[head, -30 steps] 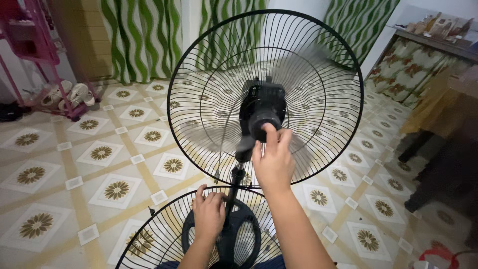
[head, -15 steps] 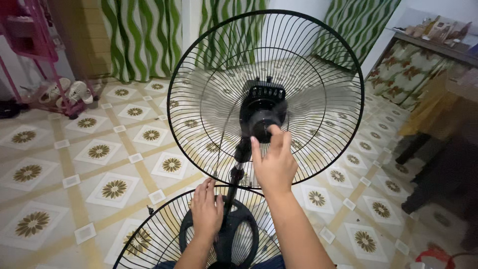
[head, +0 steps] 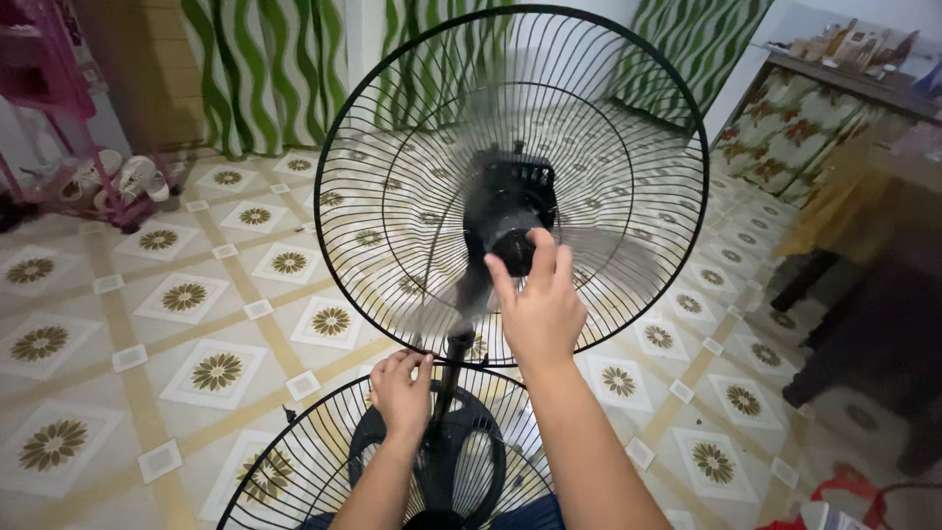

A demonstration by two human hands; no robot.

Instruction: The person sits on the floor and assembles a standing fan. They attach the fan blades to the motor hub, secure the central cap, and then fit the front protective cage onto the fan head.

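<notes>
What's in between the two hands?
In the head view, the fan's black pole stands between the left hand and right hand.

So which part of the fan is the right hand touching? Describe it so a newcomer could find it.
Start at the big round black wire guard standing upright over the tiled floor. At its centre sits the black motor housing; the right hand touches the small round black knob at the housing's lower front. It is solid and smooth, unlike the thin wires around it.
</notes>
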